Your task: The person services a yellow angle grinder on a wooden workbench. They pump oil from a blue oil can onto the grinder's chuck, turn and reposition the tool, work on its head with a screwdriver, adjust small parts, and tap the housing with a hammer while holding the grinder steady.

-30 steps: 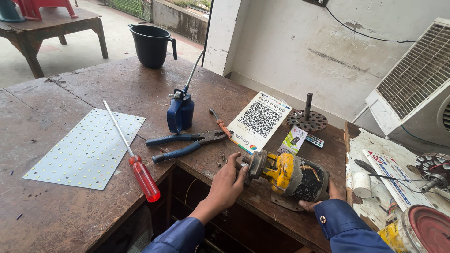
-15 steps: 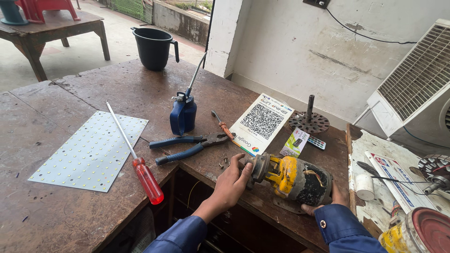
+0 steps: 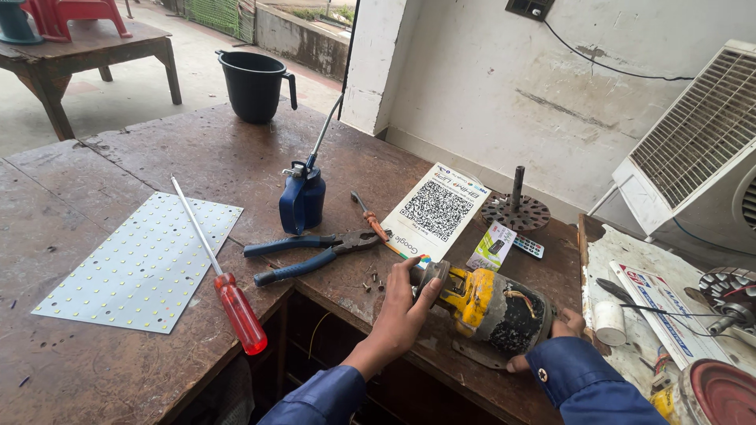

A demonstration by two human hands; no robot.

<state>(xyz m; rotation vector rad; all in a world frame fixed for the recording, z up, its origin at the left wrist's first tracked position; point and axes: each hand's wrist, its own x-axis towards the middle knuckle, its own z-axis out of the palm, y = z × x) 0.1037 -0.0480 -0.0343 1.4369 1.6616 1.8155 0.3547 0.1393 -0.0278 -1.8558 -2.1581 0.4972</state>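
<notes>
- The wooden workbench [image 3: 157, 165] carries everything.
- A white panel [image 3: 134, 264] with many small dots lies at the left side.
- The yellow and black motor [image 3: 492, 308] lies on its side at the near edge of the bench.
- The left hand [image 3: 402, 311] has its fingers closed around the motor's front end.
- The right hand [image 3: 563, 338] supports the motor's back; only the fingertips show, pressed against it.
- The red screwdriver [image 3: 236, 311] and blue pliers [image 3: 311, 256] lie near.
</notes>
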